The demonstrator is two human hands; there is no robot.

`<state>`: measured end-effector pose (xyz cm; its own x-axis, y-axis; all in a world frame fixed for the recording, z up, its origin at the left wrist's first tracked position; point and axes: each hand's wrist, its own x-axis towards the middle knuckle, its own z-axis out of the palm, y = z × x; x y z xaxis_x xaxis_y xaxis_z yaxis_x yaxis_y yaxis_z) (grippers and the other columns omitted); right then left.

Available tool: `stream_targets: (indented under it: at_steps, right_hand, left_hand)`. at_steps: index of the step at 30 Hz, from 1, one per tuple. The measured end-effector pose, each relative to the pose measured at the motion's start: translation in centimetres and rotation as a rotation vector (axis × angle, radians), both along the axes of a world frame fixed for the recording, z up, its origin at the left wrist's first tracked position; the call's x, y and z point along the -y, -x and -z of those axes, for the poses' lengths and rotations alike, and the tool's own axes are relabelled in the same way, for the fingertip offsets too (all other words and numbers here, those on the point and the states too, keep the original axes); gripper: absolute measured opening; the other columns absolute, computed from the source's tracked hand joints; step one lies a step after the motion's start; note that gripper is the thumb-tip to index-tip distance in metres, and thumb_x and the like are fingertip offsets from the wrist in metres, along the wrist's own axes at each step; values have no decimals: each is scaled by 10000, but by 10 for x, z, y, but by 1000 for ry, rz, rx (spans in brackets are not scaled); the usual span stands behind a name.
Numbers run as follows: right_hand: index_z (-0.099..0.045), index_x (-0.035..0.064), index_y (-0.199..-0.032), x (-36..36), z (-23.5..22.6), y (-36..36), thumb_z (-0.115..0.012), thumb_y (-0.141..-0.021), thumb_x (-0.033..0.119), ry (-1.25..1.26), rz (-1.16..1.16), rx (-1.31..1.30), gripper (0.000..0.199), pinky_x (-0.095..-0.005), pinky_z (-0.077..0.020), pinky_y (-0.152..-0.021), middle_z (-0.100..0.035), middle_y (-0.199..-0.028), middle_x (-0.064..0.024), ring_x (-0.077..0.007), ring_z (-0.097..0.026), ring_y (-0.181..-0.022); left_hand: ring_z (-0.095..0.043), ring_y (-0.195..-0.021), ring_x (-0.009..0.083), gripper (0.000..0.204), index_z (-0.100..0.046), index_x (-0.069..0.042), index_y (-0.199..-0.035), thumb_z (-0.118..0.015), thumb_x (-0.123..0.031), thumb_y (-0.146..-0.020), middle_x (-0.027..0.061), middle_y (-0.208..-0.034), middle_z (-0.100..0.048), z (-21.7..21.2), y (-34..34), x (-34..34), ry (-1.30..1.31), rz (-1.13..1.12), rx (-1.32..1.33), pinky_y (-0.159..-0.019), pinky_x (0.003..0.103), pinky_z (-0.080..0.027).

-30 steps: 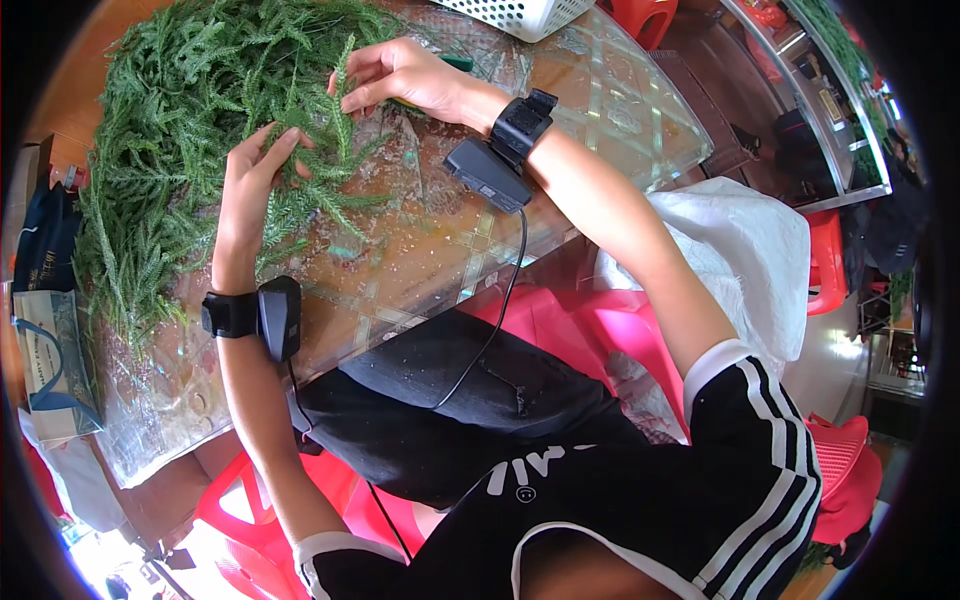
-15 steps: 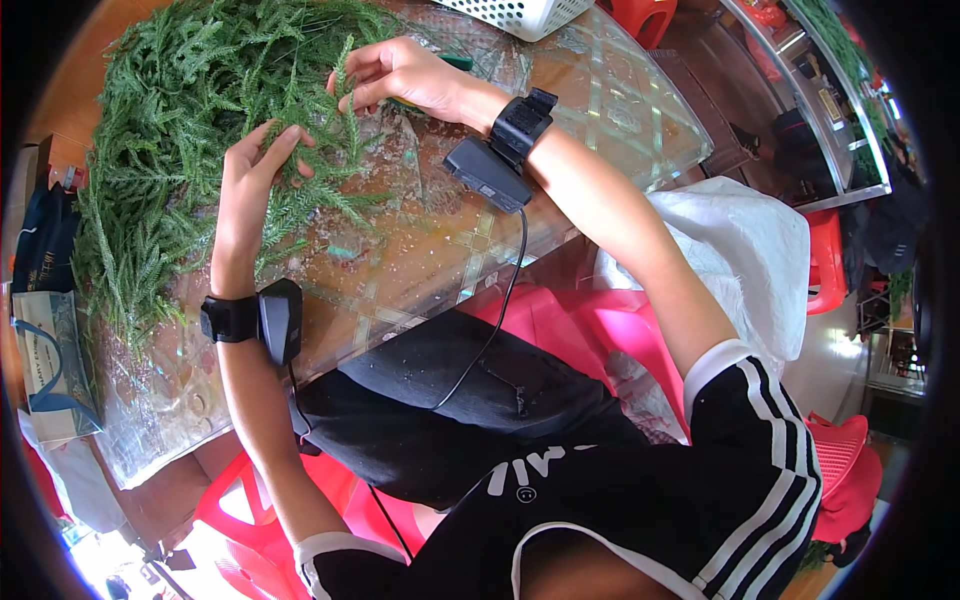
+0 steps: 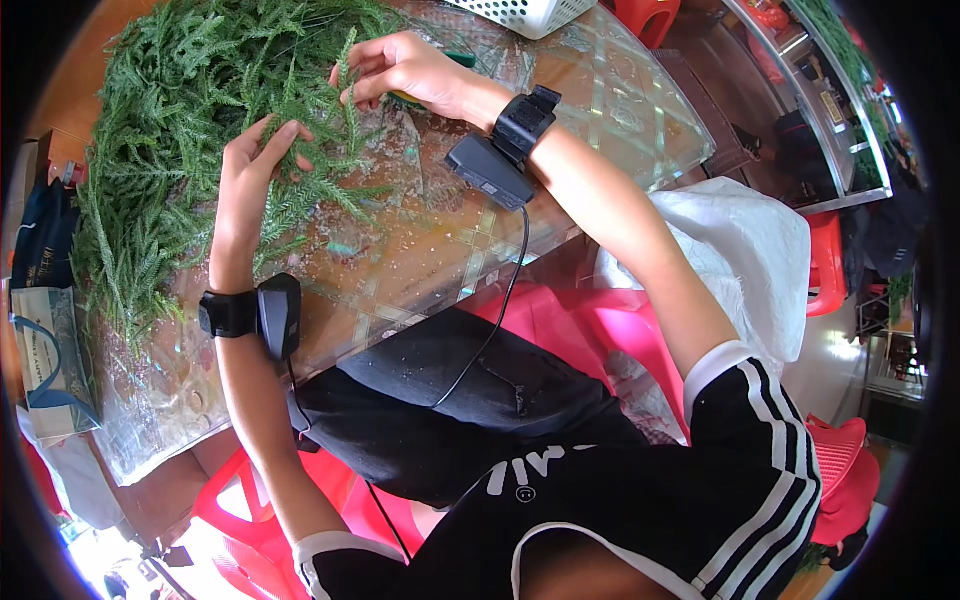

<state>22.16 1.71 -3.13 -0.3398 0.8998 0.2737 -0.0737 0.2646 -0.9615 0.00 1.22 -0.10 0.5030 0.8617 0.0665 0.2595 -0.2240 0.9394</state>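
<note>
- Our right hand (image 3: 425, 78) has its fingers curled, thumb and fingertips pinching a green sprig (image 3: 351, 125) that stands upright beside the greenery pile (image 3: 180, 90).
- Our left hand (image 3: 248, 165) is half curled at the pile's near edge, touching the greenery; we cannot tell whether it grips a stem.
- A green-and-yellow thing (image 3: 461, 60) shows by our right palm, and we cannot tell if it is held.
- The pile lies on the table (image 3: 590, 110).
- Since the earlier frames, we see both hands keeping nearly the same place and pose.

Patterned table (image 3: 610, 125); pink seat (image 3: 560, 320)
</note>
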Motion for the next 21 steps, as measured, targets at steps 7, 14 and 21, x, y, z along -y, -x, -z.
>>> stream_targets:
  at_steps: [7, 14, 21]
  right_hand:
    - [-600, 8, -975, -1, 1, 0, -567, -779, 18, -17, -11, 5, 199, -223, -459, -646, -633, -830, -42, -85, -571, -690]
    - [-599, 6, -982, 0, 0, -1, -563, -775, 16, -22, -2, 19, 210, -222, -459, -644, -634, -839, -47, -87, -573, -694]
    - [-598, 5, -986, 1, -1, 1, -563, -773, 7, -13, 6, 33, 216, -226, -462, -641, -636, -848, -55, -92, -579, -698]
  left_hand:
    - [-557, -660, 83, 216, -577, 13, -935, -506, -185, -884, 44, -863, -610, -1, -2, 3, 10, -6, -5, -568, 212, -400]
    - [-555, -662, 84, 211, -574, 18, -939, -504, -173, -885, 45, -855, -605, -2, -3, 3, 17, 8, 4, -568, 218, -405]
    - [-558, -651, 82, 201, -577, 17, -914, -503, -168, -885, 40, -838, -606, 0, -3, 3, 7, -3, -22, -560, 214, -403]
